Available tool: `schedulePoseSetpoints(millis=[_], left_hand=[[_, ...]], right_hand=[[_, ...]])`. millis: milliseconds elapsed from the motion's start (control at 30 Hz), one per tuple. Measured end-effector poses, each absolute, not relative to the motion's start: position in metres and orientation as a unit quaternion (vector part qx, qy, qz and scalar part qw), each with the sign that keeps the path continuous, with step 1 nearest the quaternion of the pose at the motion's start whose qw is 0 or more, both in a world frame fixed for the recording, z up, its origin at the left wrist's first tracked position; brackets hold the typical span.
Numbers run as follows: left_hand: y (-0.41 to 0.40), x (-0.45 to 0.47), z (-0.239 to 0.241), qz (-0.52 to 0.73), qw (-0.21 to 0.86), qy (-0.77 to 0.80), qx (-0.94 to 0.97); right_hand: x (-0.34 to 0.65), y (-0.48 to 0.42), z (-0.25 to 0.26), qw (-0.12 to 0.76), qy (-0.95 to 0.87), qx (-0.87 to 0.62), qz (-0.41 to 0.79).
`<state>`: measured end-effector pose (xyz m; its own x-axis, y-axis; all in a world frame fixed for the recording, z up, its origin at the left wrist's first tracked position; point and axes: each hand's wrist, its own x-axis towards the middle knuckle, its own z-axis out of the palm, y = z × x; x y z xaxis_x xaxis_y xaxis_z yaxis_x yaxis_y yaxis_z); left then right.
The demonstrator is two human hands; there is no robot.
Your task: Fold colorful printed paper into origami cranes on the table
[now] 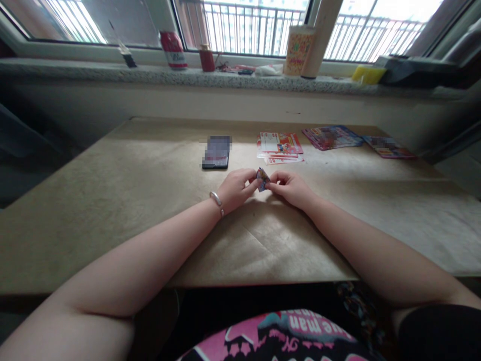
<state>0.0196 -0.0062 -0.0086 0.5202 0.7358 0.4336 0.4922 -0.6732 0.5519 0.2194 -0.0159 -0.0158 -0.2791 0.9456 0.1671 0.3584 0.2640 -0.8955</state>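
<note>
Between my two hands is a small piece of folded, colourful printed paper [262,179], held just above the table [158,200]. My left hand [237,188], with a silver bracelet at the wrist, pinches its left side between thumb and fingers. On the opposite side, my right hand [291,188] pinches the lower right corner. The fingertips cover part of the paper, so its full shape is hard to make out. Beyond my left hand lies a dark phone [217,152]. A stack of red and white printed sheets [280,145] rests just past my right hand.
Farther right are a pile of colourful printed sheets [332,137] and another such pile [389,147]. On the windowsill [143,75] stand a red can [173,50], a small red bottle [207,58], a patterned cup [298,50] and a yellow object [368,74].
</note>
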Motion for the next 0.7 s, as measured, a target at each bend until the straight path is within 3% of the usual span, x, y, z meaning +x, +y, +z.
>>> schedulePoseSetpoints(millis=[267, 700], left_hand=[[-0.0104, 0.0189, -0.0059, 0.393, 0.118, 0.336, 0.848], [-0.0130, 0.0198, -0.0036, 0.408, 0.146, 0.313, 0.845]], right_hand=[[0.2144, -0.0187, -0.0126, 0.364, -0.672, -0.449, 0.463], [0.2139, -0.0193, -0.0123, 0.341, -0.704, -0.437, 0.444]])
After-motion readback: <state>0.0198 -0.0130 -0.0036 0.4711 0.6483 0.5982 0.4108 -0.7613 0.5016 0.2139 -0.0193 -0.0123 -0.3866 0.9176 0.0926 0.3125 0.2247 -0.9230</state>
